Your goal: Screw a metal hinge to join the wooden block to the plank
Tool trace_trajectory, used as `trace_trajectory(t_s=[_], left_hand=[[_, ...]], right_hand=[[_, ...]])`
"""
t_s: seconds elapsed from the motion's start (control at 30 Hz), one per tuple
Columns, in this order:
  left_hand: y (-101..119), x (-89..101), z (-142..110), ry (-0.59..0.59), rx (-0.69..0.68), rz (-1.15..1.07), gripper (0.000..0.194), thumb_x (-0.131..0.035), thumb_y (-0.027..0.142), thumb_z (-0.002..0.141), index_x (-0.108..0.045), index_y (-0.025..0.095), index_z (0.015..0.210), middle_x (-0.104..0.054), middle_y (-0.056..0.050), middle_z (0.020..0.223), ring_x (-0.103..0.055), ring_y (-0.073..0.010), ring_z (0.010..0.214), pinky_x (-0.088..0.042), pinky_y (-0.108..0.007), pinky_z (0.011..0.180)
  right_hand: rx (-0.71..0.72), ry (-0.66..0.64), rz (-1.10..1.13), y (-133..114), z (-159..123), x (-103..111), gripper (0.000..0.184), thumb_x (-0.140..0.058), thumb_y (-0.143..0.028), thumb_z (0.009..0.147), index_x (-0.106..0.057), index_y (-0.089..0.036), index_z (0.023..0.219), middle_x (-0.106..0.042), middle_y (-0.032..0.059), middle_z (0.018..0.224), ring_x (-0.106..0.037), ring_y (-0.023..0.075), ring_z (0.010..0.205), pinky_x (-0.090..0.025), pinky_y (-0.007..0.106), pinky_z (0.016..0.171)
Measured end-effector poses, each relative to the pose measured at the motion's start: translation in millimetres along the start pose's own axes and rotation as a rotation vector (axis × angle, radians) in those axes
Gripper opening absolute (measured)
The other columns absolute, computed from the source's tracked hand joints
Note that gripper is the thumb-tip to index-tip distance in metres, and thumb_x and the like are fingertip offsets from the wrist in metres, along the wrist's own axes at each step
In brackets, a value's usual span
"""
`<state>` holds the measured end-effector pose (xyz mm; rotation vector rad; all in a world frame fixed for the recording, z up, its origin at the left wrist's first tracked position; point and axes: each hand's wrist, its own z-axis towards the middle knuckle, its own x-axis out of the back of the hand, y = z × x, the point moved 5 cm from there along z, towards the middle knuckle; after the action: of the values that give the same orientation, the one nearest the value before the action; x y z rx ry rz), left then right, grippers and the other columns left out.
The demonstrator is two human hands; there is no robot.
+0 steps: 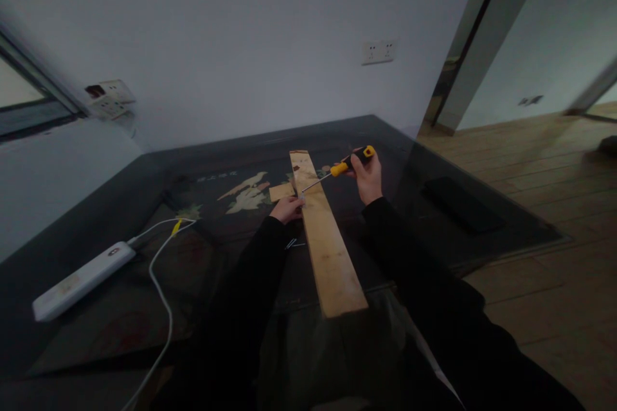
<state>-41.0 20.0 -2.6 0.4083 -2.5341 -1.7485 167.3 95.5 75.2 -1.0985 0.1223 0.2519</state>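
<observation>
A long wooden board lies lengthwise before me, its near end reaching past the table's front edge. My right hand is closed around the black and yellow handle of a screwdriver. The screwdriver's shaft slants down to the left, and its tip meets the board's left side. There my left hand pinches at the edge, fingertips beside the tip. Something small and pale shows at those fingers, too tiny to name. A short wooden piece sits against the board's left side, just beyond my left hand.
Thin metal pieces lie on the dark table, left of the board. A white power strip with a white cable is at the left. A dark flat object lies at the right. A wall borders the far side.
</observation>
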Motion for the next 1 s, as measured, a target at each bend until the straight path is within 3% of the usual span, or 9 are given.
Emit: trace_trajectory(t_s=[0.2,0.4,0.63,0.83,1.0], left_hand=[[1.9,-1.9,-3.4,0.045,0.016,0.087,0.01,-0.069,0.011,0.075,-0.061,0.011,0.07,-0.065,-0.004,0.066,-0.061,-0.0105,0.056,-0.054,-0.024,0.062],[1.7,-1.3,-1.5,0.056,-0.001,0.098,0.008,-0.064,0.01,0.079,-0.06,0.011,0.072,-0.064,-0.002,0.064,-0.06,-0.0093,0.056,-0.053,-0.021,0.059],[0.5,-1.4,-1.1,0.052,-0.012,0.075,0.009,-0.066,0.01,0.078,-0.059,0.012,0.073,-0.063,-0.002,0.065,-0.06,-0.0093,0.056,-0.052,-0.021,0.059],[-1.5,2.9,1.0,0.061,-0.032,0.096,0.01,-0.068,0.012,0.078,-0.059,0.012,0.073,-0.063,-0.001,0.063,-0.059,-0.0084,0.053,-0.05,-0.018,0.052],[-3.6,4.5,3.3,0.054,-0.036,0.101,0.011,-0.065,0.012,0.08,-0.059,0.011,0.07,-0.063,-0.002,0.063,-0.06,-0.0082,0.052,-0.049,-0.017,0.051]], right_hand=[[0.009,-0.081,-0.012,-11.8,-1.1,-3.2,0.061,-0.06,-0.065,0.073,-0.042,-0.023,0.114,-0.063,0.0068,0.098,-0.069,0.022,0.088,-0.058,0.037,0.073],[0.039,-0.199,-0.064,-33.1,-5.1,-11.5,0.057,-0.059,-0.06,0.076,-0.039,-0.026,0.118,-0.063,0.0055,0.101,-0.067,0.0204,0.09,-0.057,0.039,0.079],[0.161,-0.466,-0.319,-66.8,13.5,-42.3,0.05,-0.055,-0.037,0.085,-0.035,-0.028,0.13,-0.059,0.0058,0.111,-0.062,0.0191,0.098,-0.057,0.039,0.081],[0.109,-0.739,-0.641,-103.9,44.2,-82.3,0.037,-0.065,-0.024,0.079,-0.053,-0.018,0.114,-0.059,0.008,0.11,-0.059,0.0185,0.091,-0.058,0.03,0.068],[0.039,-0.966,-0.851,-119.8,57.7,-102.1,0.033,-0.07,-0.026,0.079,-0.06,-0.015,0.109,-0.063,0.0077,0.102,-0.061,0.0169,0.086,-0.055,0.025,0.063]])
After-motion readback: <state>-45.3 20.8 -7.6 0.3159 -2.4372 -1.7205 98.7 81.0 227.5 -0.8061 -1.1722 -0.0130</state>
